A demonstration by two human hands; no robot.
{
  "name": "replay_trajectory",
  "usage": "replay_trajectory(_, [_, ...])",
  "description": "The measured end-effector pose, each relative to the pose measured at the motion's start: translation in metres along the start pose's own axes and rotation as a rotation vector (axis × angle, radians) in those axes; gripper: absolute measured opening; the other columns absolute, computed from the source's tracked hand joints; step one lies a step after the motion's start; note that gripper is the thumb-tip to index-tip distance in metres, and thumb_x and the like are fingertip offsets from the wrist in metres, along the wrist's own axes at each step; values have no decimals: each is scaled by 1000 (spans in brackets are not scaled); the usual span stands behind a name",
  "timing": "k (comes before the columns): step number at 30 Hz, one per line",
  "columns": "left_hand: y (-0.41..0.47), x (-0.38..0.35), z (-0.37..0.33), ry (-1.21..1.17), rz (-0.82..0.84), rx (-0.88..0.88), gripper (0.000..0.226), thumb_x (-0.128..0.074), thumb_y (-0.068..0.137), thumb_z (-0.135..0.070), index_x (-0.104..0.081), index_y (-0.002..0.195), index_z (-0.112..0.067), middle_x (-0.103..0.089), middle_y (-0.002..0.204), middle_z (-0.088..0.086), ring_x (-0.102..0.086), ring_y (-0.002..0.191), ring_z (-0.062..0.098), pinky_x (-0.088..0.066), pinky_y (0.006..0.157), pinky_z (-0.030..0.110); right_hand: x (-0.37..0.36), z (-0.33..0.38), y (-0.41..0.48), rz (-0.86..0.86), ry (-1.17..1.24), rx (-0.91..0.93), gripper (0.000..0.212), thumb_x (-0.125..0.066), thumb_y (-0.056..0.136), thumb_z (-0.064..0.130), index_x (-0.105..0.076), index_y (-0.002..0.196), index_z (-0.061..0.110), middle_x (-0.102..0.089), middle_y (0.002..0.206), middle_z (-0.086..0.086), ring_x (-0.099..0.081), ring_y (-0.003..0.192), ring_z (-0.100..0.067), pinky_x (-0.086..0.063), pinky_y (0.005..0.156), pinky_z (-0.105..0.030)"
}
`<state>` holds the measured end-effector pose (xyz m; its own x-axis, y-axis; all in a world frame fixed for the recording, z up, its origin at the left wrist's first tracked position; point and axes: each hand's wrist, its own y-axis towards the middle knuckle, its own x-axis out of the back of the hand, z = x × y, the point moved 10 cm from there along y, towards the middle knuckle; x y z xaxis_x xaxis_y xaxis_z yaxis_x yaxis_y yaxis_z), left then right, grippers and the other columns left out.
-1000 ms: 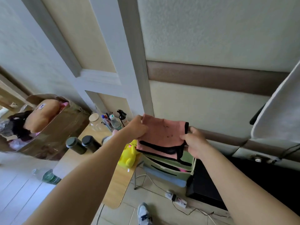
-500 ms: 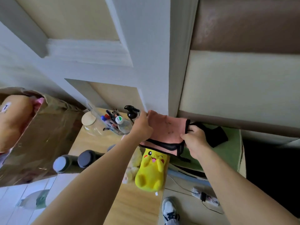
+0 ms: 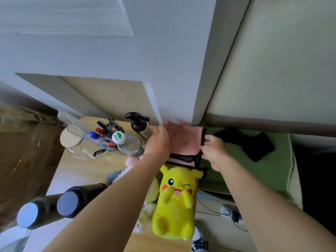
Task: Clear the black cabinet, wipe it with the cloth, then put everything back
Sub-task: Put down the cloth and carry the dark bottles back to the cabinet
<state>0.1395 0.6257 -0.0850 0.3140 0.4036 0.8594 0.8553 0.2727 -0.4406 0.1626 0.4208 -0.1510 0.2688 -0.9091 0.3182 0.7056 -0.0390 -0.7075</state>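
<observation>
A pink cloth with black trim (image 3: 183, 142) is stretched between my two hands above the far end of the wooden table (image 3: 87, 171). My left hand (image 3: 159, 140) grips its left edge and my right hand (image 3: 213, 150) pinches its right edge. Just below the cloth lies a yellow plush toy (image 3: 175, 202) on its back. To the left stand a black spray bottle (image 3: 140, 124), a water bottle with a white cap (image 3: 127, 142), a clear holder of pens (image 3: 105, 133), a glass jar with a wooden lid (image 3: 72, 140) and two dark cylinders (image 3: 54, 204). The black cabinet (image 3: 316, 188) shows dimly at the right edge.
A green fabric box (image 3: 254, 171) with a black cloth item (image 3: 254, 144) on top stands right of the table. A grey door and wall close off the far side. A power strip (image 3: 231, 213) with cables lies on the floor, and a cardboard box (image 3: 21, 151) stands at left.
The view has tilted down and closer to the table. My hands carried the pink cloth lower, toward the table's far right corner, still holding both edges.
</observation>
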Motion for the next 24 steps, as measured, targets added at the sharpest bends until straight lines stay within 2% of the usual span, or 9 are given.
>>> replay_trajectory(2, [-2, -4, 3, 84, 18, 14, 49, -51, 89, 8, -36, 135, 4, -39, 137, 24, -56, 115, 40, -49, 90, 43, 2, -7, 4, 35, -86, -27, 50, -46, 96, -4, -51, 143, 10, -56, 141, -11, -56, 126, -29, -48, 107, -48])
replay_trajectory(4, [-7, -4, 2, 127, 31, 22, 45, -53, 89, 8, -40, 132, 4, -37, 136, 23, -54, 117, 40, -49, 88, 44, 12, -6, 1, 3, -164, -19, 48, -47, 95, 0, -53, 141, 12, -56, 140, -13, -57, 124, -31, -49, 105, -47])
replay_trajectory(8, [-21, 5, -13, 97, 52, -38, 44, -54, 87, 3, -42, 129, 0, -44, 129, 19, -52, 118, 41, -49, 87, 47, 27, 18, -28, -23, -387, 79, 45, -48, 95, 1, -54, 138, 12, -58, 135, -9, -57, 120, -28, -47, 93, -32])
replay_trajectory(12, [-42, 21, -18, 75, 72, -55, 44, -54, 87, 1, -42, 129, -2, -45, 132, 20, -51, 120, 41, -47, 89, 46, 28, 46, -64, -4, -609, 250, 43, -48, 97, 5, -52, 140, 10, -60, 135, -13, -56, 122, -30, -49, 99, -38])
replay_trajectory(18, [-95, 57, -20, 13, 25, -22, 29, -58, 88, -6, -45, 115, -5, -48, 125, 17, -54, 113, 39, -37, 75, 39, 40, 65, -137, 42, -681, 345, 42, -48, 99, 8, -50, 140, 9, -61, 131, -14, -56, 120, -33, -48, 96, -38])
replay_trajectory(22, [-146, 74, -19, -21, -2, 45, 25, -55, 89, -8, -45, 112, -7, -51, 119, 16, -53, 109, 37, -40, 78, 41, 54, 66, -189, 69, -684, 390, 33, -48, 98, 9, -53, 130, 7, -63, 123, -17, -57, 114, -36, -49, 95, -44])
replay_trajectory(24, [-172, 80, -18, -39, -31, 69, 30, -55, 87, -10, -48, 115, -8, -53, 118, 14, -54, 107, 37, -43, 79, 42, 64, 64, -217, 79, -674, 412, 34, -49, 98, 11, -53, 132, 8, -62, 123, -16, -57, 115, -36, -49, 95, -43])
